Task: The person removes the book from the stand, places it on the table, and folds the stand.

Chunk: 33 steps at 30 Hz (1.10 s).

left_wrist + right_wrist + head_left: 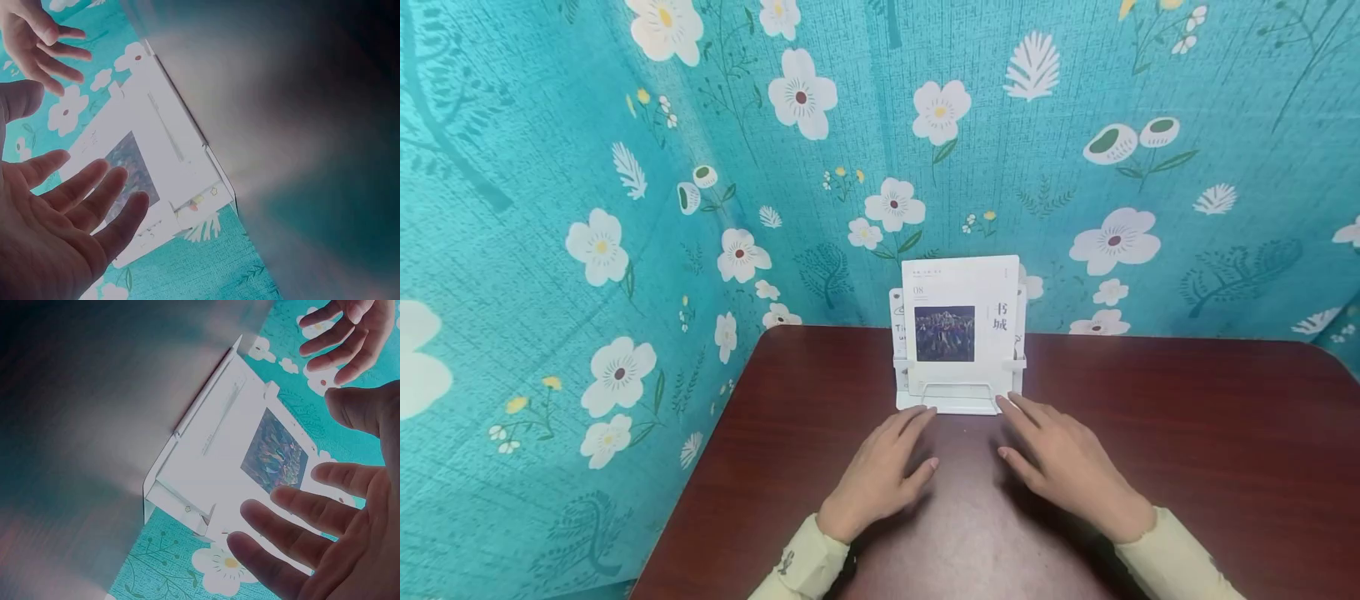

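A white book (955, 287) with a dark square picture on its cover stands propped, leaning back slightly, on a white book stand (947, 408). A thin wire bar and two side clips cross the book's front. My left hand (880, 467) is just in front of the stand's left corner, fingers spread and relaxed. Opposite it, my right hand (1067, 467) has its fingertips right by the stand's front right corner. Nothing is held in either palm. The left wrist view shows the spread left fingers (128, 219) in front of the book; the right wrist view shows the right fingers (281, 531) likewise.
The dark red-brown table (1187, 417) carries the stand near its back edge. Behind and to the left hangs a turquoise curtain (850, 275) with white flowers, close to the table's edges. Pale sleeves (1172, 554) cover both forearms.
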Motion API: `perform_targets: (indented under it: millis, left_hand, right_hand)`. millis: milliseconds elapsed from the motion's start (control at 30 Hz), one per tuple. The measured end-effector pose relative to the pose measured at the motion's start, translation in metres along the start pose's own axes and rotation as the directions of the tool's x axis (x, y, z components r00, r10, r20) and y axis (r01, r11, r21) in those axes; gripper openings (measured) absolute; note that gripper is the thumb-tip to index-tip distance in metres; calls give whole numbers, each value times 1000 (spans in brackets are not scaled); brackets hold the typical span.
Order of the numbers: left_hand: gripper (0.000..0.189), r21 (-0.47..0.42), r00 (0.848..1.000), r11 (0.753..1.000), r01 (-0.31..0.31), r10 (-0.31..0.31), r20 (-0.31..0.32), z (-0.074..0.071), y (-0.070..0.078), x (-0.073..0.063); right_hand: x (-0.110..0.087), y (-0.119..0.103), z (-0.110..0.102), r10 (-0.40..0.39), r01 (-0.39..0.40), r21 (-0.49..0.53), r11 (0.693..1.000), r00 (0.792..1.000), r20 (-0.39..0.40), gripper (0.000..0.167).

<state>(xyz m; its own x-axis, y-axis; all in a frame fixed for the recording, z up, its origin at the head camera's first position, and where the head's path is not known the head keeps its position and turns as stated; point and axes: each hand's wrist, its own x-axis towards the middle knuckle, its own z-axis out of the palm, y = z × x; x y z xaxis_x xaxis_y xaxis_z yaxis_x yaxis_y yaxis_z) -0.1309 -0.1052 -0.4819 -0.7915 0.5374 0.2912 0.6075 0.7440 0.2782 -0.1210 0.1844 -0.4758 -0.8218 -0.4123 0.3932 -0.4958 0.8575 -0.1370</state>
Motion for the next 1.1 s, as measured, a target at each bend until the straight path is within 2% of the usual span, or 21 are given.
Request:
perform_targets:
  millis: [367, 733, 933, 1100]
  left_hand:
    - [66, -38, 999, 999, 37, -39, -37, 1, -8, 7]
    - [68, -115, 990, 987, 113, -122, -76, 0, -12, 16]
    - [68, -132, 983, 985, 115, -132, -130, 0, -18, 23]
    - [70, -165, 975, 976, 140, -164, -147, 1, -23, 28]
  right_hand:
    - [10, 5, -1, 63, -63, 10, 998, 998, 19, 73]
    - [19, 9, 0, 79, -77, 55, 996, 996, -39, 71]
    - [25, 11, 1, 98, -93, 79, 993, 993, -64, 72]
    - [30, 14, 2, 119, -112, 92, 989, 990, -79, 69]
